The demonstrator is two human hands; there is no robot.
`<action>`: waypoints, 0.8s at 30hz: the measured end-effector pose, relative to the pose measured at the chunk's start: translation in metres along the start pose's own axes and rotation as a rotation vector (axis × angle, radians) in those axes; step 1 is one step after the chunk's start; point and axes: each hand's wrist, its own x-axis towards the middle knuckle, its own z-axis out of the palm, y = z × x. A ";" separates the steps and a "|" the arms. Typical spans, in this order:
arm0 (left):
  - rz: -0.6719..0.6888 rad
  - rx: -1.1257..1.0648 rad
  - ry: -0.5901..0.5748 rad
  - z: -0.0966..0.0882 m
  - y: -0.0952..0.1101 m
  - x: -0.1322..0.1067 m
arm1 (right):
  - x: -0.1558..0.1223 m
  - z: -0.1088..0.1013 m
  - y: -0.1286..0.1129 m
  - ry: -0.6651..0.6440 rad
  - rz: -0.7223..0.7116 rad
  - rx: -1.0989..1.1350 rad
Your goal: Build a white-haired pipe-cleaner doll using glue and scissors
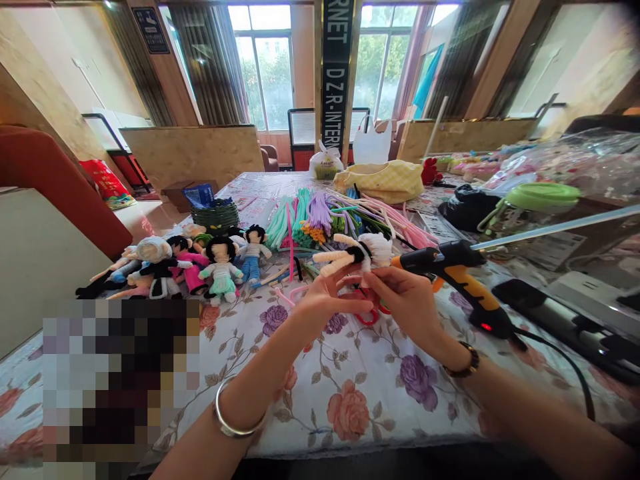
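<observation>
A pipe-cleaner doll (376, 249) in white, black and cream lies sideways between my hands, raised over the table. My left hand (334, 295) grips it from below, near its cream limbs. On its other side, my right hand (407, 297) pinches the white part with thumb and forefinger; the exact spot is partly hidden by the fingers. Under the hands show the red handles of scissors (369, 320). Just right of my right hand rests a black and yellow glue gun (457, 283), its red light lit and a long glue stick (560, 228) in its back.
Bundles of coloured pipe cleaners (320, 213) lie beyond the hands. Several finished dolls (220, 267) sit at left, before a dark green basket (216, 217). At right are a green-lidded jar (543, 197) and a black power bank-like device (545, 320). The flowered tablecloth (345, 407) covers the table.
</observation>
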 end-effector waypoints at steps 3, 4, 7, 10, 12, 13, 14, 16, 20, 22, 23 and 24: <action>0.023 0.082 0.027 0.000 -0.006 0.002 | -0.002 0.002 0.001 -0.041 -0.034 -0.024; 0.028 0.077 0.072 0.000 -0.008 0.002 | -0.003 0.002 0.003 -0.068 -0.063 -0.046; 0.029 0.016 0.264 0.002 -0.008 0.003 | -0.005 0.003 0.006 -0.149 -0.160 -0.145; 0.073 -0.008 0.401 0.003 -0.008 0.005 | -0.005 0.004 0.007 -0.153 -0.209 -0.216; 0.136 -0.009 0.443 0.001 -0.008 0.006 | -0.004 0.003 0.007 -0.148 -0.248 -0.243; 0.169 -0.014 0.459 0.000 -0.008 0.007 | -0.003 0.001 0.006 -0.154 -0.274 -0.267; 0.196 -0.024 0.478 -0.001 -0.008 0.008 | -0.001 0.000 0.006 -0.162 -0.297 -0.300; 0.221 -0.053 0.515 -0.005 -0.007 0.010 | 0.004 -0.006 0.006 -0.172 -0.323 -0.397; 0.221 -0.127 0.578 -0.010 -0.001 0.012 | 0.011 -0.017 0.008 -0.238 -0.247 -0.732; 0.235 -0.175 0.617 -0.012 0.002 0.013 | 0.011 -0.019 0.009 -0.294 -0.203 -0.896; 0.238 -0.197 0.636 -0.013 0.003 0.013 | 0.010 -0.019 0.009 -0.302 -0.190 -0.961; 0.236 -0.216 0.654 -0.013 0.004 0.014 | 0.009 -0.019 0.009 -0.294 -0.186 -1.016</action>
